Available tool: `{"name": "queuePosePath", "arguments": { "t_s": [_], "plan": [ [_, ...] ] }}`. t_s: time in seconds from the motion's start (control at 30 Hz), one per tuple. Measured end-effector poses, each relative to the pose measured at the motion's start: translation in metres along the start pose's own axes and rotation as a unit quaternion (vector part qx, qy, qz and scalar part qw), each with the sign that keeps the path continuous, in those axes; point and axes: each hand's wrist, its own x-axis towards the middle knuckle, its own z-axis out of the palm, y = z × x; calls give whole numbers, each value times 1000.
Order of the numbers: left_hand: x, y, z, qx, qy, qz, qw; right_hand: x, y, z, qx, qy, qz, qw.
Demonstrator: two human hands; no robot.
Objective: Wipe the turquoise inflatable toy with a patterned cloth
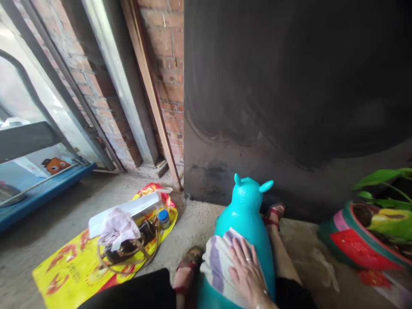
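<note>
At six o'clock, my right hand [246,270] pressed flat, fingers open, on a striped cloth [219,262] over the turquoise toy [246,214].

Toy: turquoise inflatable animal [246,214] with two small ears, upright on the concrete floor, between the person's legs, facing the dark wall.
Cloth: white with purple stripes [219,264], draped over the toy's back.

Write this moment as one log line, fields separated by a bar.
right hand flat on striped cloth | cloth on teal inflatable animal toy | toy between the person's legs | left hand unseen | yellow bag on floor, left
</note>
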Motion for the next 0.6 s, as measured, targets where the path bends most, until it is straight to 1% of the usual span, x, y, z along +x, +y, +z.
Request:
{"name": "queuePosePath", "arguments": {
  "t_s": [0.07, 0.1, 0.13, 0.17, 0.2, 0.23, 0.27, 0.3, 0.4, 0.47, 0.53, 0.6],
  "plan": [
    [-28, 16, 15, -41, -12, -65, 997, -43, 5, -4, -19, 34, 20, 999],
    [-41, 22, 22, -61, -16, -94, 994, -58, 7, -7, -19, 44, 37, 998],
    [-52, 29, 29, -88, -15, -116, 989, -67, 9, -10, -12, 45, 59, 997],
    [-61, 35, 35, -131, -6, -139, 982, -69, 11, -14, 0, 32, 86, 996],
    [-67, 41, 40, -188, 14, -164, 968, -64, 13, -19, 15, 14, 112, 993],
    [-70, 47, 44, -238, 34, -185, 953, -52, 16, -23, 29, -11, 147, 989],
    [-71, 52, 47, -274, 53, -203, 939, -35, 21, -27, 41, -42, 185, 981],
    [-71, 55, 50, -292, 66, -216, 929, -15, 26, -30, 44, -48, 204, 977],
    [-66, 52, 53, -271, 58, -235, 932, 48, 46, -35, 47, -36, 248, 967],
    [-63, 43, 53, -248, 52, -237, 938, 76, 56, -36, 51, -21, 275, 960],
    [-62, 30, 51, -220, 58, -233, 946, 83, 58, -36, 57, -7, 299, 953],
    [-60, 17, 49, -195, 75, -221, 953, 66, 47, -34, 63, 0, 313, 948]
  ]
}}
